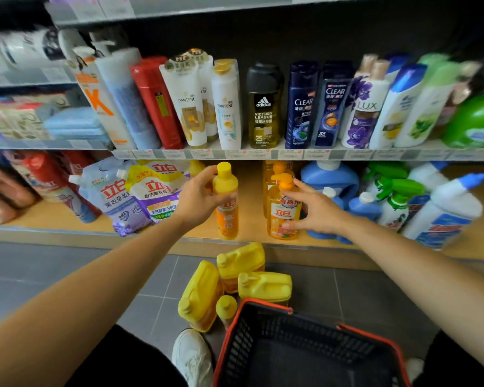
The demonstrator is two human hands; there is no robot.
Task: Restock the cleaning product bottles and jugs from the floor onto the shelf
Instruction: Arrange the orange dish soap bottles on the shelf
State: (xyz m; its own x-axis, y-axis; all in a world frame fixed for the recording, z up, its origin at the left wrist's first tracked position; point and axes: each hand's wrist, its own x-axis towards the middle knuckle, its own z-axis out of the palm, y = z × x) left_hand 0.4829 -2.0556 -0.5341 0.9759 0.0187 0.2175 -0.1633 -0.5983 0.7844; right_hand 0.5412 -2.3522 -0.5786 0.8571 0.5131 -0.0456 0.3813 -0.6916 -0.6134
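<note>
Upper shelf [263, 155]: Pantene [225, 107], Adidas [263, 107], Clear [302, 107], Lux [364, 110]; left hand [196, 198] grips yellow bottle [225, 178].

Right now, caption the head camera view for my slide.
Left hand grips a yellow-capped bottle at the bottom shelf, right hand touches an orange pump bottle; yellow jugs below.

Illegible: price labels [235, 154]. Far left, smeared packages [3, 188] cannot be identified. The basket [305, 356] is cut by the bottom edge and partly hides one small bottle [226, 306].

Bare forearms [95, 275], black legwear [123, 358] — one white sneaker [192, 356].
</note>
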